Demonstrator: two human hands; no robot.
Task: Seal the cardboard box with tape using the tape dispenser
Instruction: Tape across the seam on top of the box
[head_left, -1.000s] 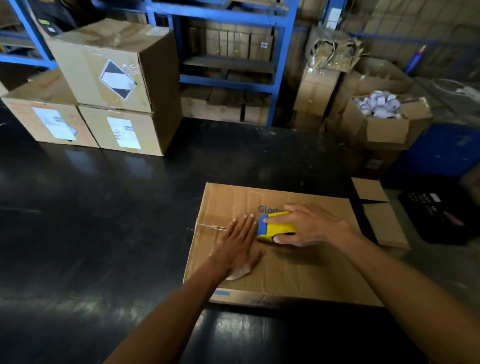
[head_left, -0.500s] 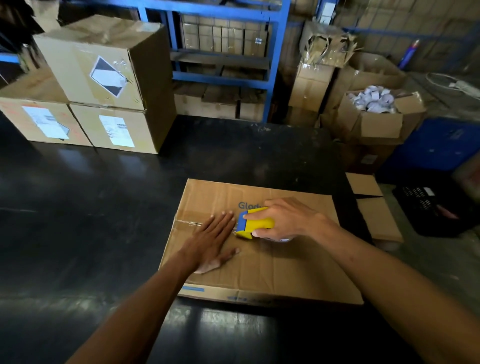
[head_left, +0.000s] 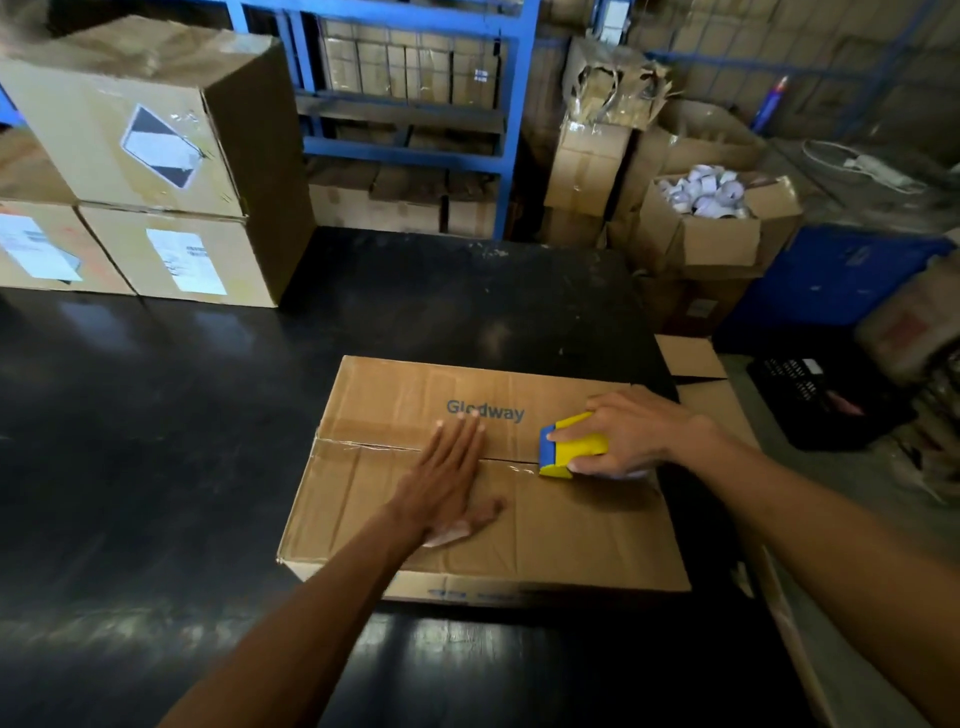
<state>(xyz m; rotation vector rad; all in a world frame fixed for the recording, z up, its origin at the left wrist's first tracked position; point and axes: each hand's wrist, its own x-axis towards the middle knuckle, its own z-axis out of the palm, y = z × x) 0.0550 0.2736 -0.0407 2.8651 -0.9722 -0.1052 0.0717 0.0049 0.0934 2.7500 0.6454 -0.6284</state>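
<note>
A flat brown cardboard box (head_left: 571, 530) printed "Glodway" lies on the black table (head_left: 156, 441). Clear tape (head_left: 363, 444) covers the left part of its middle seam. My left hand (head_left: 449, 480) lies flat and open on the lid, fingers across the seam. My right hand (head_left: 631, 431) grips a yellow and blue tape dispenser (head_left: 569, 451) pressed on the seam near the box's right end. The tape roll is mostly hidden under my palm.
Three labelled cartons (head_left: 156, 171) are stacked at the table's far left. Blue shelving (head_left: 415, 119) with boxes stands behind. An open carton of white rolls (head_left: 711, 218), a blue bin (head_left: 831, 280) and a black crate (head_left: 821, 400) sit to the right, with loose cardboard flaps (head_left: 696, 358).
My right hand has drawn the dispenser rightward along the seam, away from my left hand, and the "Glodway" print is now uncovered. My left hand stays flat on the lid.
</note>
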